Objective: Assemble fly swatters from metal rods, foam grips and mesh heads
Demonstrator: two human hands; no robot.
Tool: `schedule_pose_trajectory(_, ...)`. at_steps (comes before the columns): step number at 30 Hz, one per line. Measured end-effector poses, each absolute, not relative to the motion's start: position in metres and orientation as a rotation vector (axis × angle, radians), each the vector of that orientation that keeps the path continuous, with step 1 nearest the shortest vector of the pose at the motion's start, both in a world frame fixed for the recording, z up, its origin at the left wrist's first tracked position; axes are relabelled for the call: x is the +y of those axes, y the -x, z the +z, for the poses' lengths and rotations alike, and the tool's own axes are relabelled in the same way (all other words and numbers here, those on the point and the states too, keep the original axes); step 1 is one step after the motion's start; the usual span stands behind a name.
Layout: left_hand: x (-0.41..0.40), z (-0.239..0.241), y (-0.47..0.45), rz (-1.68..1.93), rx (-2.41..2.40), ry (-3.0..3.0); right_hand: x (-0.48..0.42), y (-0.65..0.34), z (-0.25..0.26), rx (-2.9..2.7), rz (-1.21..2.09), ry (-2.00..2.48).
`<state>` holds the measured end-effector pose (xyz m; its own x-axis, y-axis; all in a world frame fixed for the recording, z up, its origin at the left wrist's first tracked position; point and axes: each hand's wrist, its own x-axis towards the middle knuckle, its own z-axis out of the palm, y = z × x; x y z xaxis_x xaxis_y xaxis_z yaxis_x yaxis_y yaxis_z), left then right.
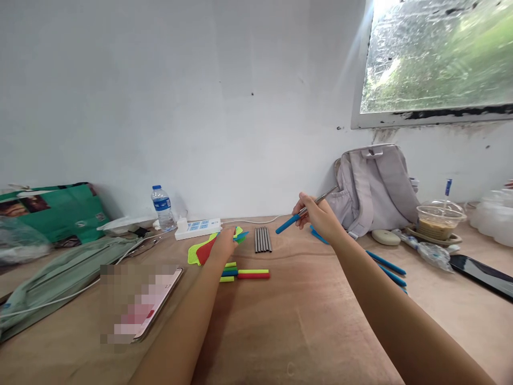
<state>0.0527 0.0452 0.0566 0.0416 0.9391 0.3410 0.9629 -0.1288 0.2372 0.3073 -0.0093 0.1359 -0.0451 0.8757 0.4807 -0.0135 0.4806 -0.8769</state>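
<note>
My right hand (313, 213) is raised over the back of the table, its fingers closed round a thin metal rod (320, 199) with a blue tube handle (287, 223) pointing down to the left. At the pile of mesh fly swatter heads, my left hand (225, 243) has its fingers curled at a blue head (241, 237); its grip is partly hidden. A yellow-green head (194, 253) and a red head (205, 251) lie beside that hand. Between the hands several metal rods (263, 239) lie in a row. Nearer me are yellow, blue and red handle tubes (253, 275).
Blue handles (388, 263) lie right of my right forearm. A grey backpack (374, 187), iced drink cup (438, 220) and black phone (483, 275) stand or lie on the right. Leftward are a power strip (198, 229), water bottle (162, 207), blurred-out tablet or phone (154, 310) and green bag (68, 214).
</note>
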Motion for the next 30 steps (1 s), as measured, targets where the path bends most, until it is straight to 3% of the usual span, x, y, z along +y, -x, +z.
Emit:
schedule_pose_trajectory(12,0.045,0.08,-0.038,-1.156,-1.856,1.997,-0.014,-0.314,0.14,-1.485,0.855,0.82)
schedule_pose_trajectory(19,0.024,0.125,-0.04,-2.226,-1.486,1.687,-0.035,-0.313,0.15,-1.825,0.591,1.055)
schedule_pose_trajectory(23,0.001,0.15,-0.059,-2.719,-1.298,1.817,-0.053,-0.31,0.16,-1.953,0.518,1.046)
schedule_pose_trajectory(26,-0.023,0.164,-0.073,-2.772,-1.36,2.071,-0.066,-0.311,0.166,-1.995,0.496,0.967)
schedule_pose_trajectory(30,-0.05,0.176,-0.083,-2.473,-1.577,2.527,-0.08,-0.312,0.171,-2.155,0.377,0.921)
